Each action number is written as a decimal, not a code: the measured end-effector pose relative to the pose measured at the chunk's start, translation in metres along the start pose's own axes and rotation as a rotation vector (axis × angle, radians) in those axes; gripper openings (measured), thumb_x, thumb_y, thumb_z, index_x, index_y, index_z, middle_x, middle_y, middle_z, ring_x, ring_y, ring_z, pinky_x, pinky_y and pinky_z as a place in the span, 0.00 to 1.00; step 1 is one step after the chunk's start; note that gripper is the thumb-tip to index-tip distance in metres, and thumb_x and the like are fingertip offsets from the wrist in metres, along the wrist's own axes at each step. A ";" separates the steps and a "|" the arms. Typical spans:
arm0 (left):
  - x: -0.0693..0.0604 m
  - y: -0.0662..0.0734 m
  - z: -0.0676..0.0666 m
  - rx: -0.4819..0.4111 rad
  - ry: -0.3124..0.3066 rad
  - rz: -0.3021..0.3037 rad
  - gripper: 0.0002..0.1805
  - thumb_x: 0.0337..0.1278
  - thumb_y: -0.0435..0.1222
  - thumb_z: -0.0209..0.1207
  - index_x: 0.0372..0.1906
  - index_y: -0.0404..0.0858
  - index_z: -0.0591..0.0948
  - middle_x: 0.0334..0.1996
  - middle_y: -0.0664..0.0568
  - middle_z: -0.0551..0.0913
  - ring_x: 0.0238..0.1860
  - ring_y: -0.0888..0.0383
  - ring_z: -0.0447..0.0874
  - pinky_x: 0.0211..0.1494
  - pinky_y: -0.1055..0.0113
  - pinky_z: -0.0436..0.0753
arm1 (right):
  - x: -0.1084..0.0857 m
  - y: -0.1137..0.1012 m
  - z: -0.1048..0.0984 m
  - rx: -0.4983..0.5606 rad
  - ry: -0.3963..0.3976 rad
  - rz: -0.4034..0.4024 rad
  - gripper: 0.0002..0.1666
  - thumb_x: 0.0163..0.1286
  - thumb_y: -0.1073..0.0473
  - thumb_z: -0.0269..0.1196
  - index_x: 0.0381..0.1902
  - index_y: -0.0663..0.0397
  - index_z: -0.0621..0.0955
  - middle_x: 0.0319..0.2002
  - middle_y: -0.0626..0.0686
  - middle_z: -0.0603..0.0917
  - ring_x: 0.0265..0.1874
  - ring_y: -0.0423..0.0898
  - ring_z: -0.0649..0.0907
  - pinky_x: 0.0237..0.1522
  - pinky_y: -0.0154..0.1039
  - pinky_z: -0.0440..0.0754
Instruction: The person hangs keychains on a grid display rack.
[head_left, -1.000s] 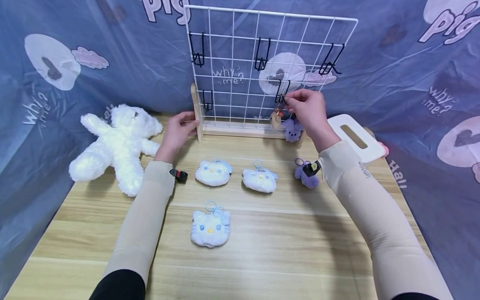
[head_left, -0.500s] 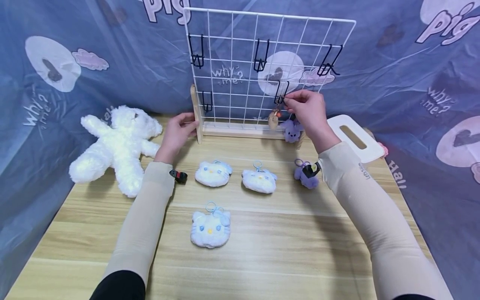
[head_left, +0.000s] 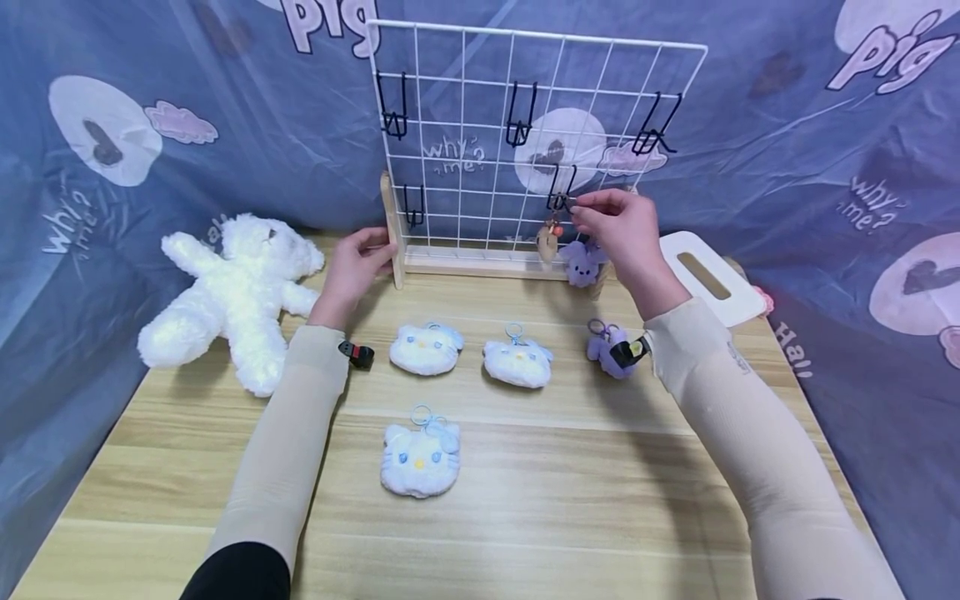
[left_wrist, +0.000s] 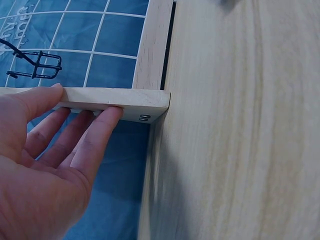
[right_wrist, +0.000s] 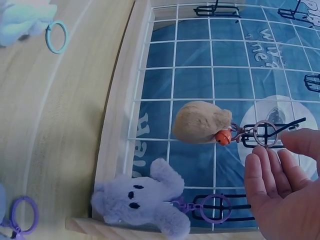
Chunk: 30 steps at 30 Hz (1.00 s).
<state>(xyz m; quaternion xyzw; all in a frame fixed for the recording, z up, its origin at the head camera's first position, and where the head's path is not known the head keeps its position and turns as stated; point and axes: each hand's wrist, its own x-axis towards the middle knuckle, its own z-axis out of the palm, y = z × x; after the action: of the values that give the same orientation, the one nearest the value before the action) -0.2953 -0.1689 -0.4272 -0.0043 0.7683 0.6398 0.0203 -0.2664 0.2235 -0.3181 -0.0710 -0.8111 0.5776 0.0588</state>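
Observation:
In the head view, my left hand (head_left: 352, 271) holds the left wooden post (head_left: 393, 233) of a white wire grid rack (head_left: 480, 150). The left wrist view shows the thumb on one side of the post (left_wrist: 117, 98) and the fingers on the other. A tan plush keychain (right_wrist: 200, 122) with an orange bead hangs by its ring (right_wrist: 265, 134) at a black hook (right_wrist: 290, 127). My right hand (right_wrist: 287, 182) is right beside that ring, its fingers extended and thumb apart from them. Below it hangs a purple plush keychain (right_wrist: 137, 199) on a lower hook (right_wrist: 222, 207).
White-and-blue cat-face plush keychains (head_left: 426, 348) lie on the wooden table (head_left: 570, 500), with a purple plush keychain (head_left: 611, 352) near my right wrist. A white stuffed bear (head_left: 247, 292) is at left, a white slotted board (head_left: 712, 279) at right. More black hooks (head_left: 520, 125) sit higher on the grid.
My right hand has drawn back slightly to the right from the hook, while the tan keychain stays hanging. The left hand keeps its hold on the post. The head view has shifted slightly.

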 end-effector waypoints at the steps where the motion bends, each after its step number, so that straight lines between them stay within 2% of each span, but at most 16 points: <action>1: 0.000 -0.001 0.000 0.001 0.001 0.000 0.26 0.83 0.34 0.64 0.78 0.31 0.78 0.75 0.33 0.81 0.71 0.42 0.86 0.71 0.53 0.92 | -0.002 0.001 -0.001 0.000 -0.003 0.000 0.16 0.79 0.56 0.73 0.59 0.58 0.89 0.41 0.40 0.88 0.41 0.38 0.91 0.49 0.27 0.92; 5: 0.000 -0.003 0.000 0.003 0.006 0.000 0.26 0.83 0.34 0.64 0.77 0.31 0.78 0.74 0.34 0.81 0.70 0.42 0.87 0.69 0.54 0.92 | -0.009 0.004 -0.004 0.003 -0.010 -0.021 0.18 0.79 0.56 0.74 0.60 0.60 0.89 0.39 0.38 0.89 0.39 0.36 0.90 0.48 0.27 0.92; 11: 0.000 -0.002 0.000 0.005 0.004 -0.001 0.26 0.83 0.35 0.64 0.78 0.32 0.78 0.75 0.33 0.81 0.70 0.42 0.87 0.69 0.55 0.92 | -0.030 0.002 -0.005 -0.029 -0.012 -0.076 0.17 0.77 0.57 0.74 0.58 0.59 0.89 0.38 0.36 0.88 0.40 0.35 0.87 0.45 0.26 0.88; 16: 0.001 -0.002 0.000 -0.001 0.004 0.004 0.26 0.83 0.34 0.64 0.78 0.31 0.78 0.74 0.33 0.81 0.70 0.41 0.87 0.70 0.54 0.92 | -0.046 0.002 0.000 -0.018 -0.051 -0.071 0.15 0.77 0.57 0.75 0.56 0.57 0.90 0.38 0.36 0.89 0.41 0.35 0.87 0.43 0.25 0.87; 22: 0.001 -0.004 -0.001 0.005 0.005 0.005 0.26 0.83 0.33 0.64 0.78 0.31 0.78 0.73 0.33 0.81 0.70 0.39 0.86 0.70 0.52 0.92 | -0.067 0.007 0.010 -0.031 -0.117 -0.101 0.18 0.77 0.58 0.75 0.58 0.64 0.89 0.42 0.35 0.89 0.41 0.34 0.86 0.41 0.23 0.85; 26: 0.000 -0.002 0.000 0.006 0.005 0.008 0.26 0.83 0.34 0.64 0.78 0.31 0.77 0.74 0.32 0.81 0.70 0.39 0.86 0.70 0.52 0.92 | -0.083 0.012 0.023 -0.046 -0.175 -0.106 0.18 0.78 0.60 0.73 0.59 0.64 0.88 0.47 0.42 0.91 0.44 0.34 0.88 0.45 0.23 0.87; 30: 0.000 -0.002 -0.001 0.005 0.006 0.006 0.26 0.84 0.33 0.63 0.78 0.31 0.77 0.73 0.33 0.81 0.69 0.40 0.87 0.70 0.53 0.92 | -0.098 0.018 0.037 -0.056 -0.238 -0.106 0.16 0.77 0.61 0.74 0.58 0.63 0.89 0.54 0.55 0.93 0.44 0.36 0.88 0.48 0.25 0.88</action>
<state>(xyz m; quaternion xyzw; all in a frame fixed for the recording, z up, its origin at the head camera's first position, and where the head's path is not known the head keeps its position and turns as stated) -0.2952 -0.1698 -0.4290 -0.0040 0.7699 0.6380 0.0159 -0.1761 0.1771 -0.3485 0.0393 -0.8307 0.5552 -0.0092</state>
